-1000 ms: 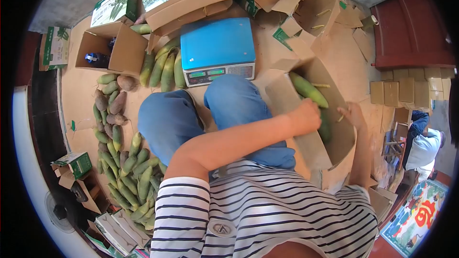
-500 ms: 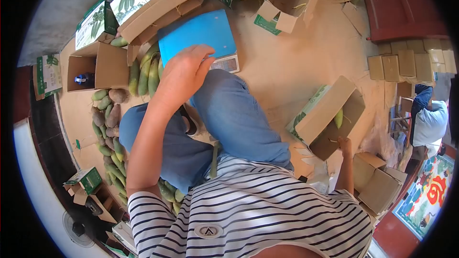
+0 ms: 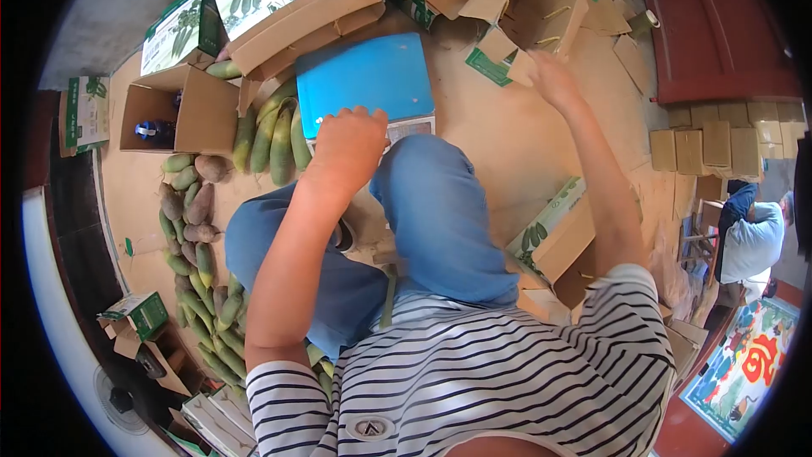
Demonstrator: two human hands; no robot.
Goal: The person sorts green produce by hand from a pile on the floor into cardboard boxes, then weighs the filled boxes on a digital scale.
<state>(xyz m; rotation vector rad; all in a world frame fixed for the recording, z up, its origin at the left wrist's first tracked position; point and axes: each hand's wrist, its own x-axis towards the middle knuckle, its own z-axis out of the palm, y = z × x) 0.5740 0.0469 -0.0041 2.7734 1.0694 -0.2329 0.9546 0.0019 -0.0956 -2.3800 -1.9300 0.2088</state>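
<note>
My left hand (image 3: 348, 145), its fingers curled in, is over the front edge of a blue-topped scale (image 3: 364, 76), beside my knee. Its palm faces down, so anything inside is hidden. My right hand (image 3: 550, 80) reaches far forward, with its fingers closed at the front flap of an open cardboard box (image 3: 558, 2). Behind my right arm lies another tilted carton (image 3: 554, 233) with a green printed side. Large green-yellow gourds or radishes (image 3: 283, 145) lie left of the scale.
Rows of green and brownish vegetables (image 3: 199, 203) cover the floor at left. A carton with a blue-capped bottle (image 3: 155, 131) stands above them. Stacked cartons (image 3: 715, 140) are at right, near another person (image 3: 751, 237). Printed boxes (image 3: 279, 0) line the far left wall.
My right hand has left the tilted carton at right and swung forward to the far box. My left hand has curled in more, near the scale's edge. The view has shifted slightly.
</note>
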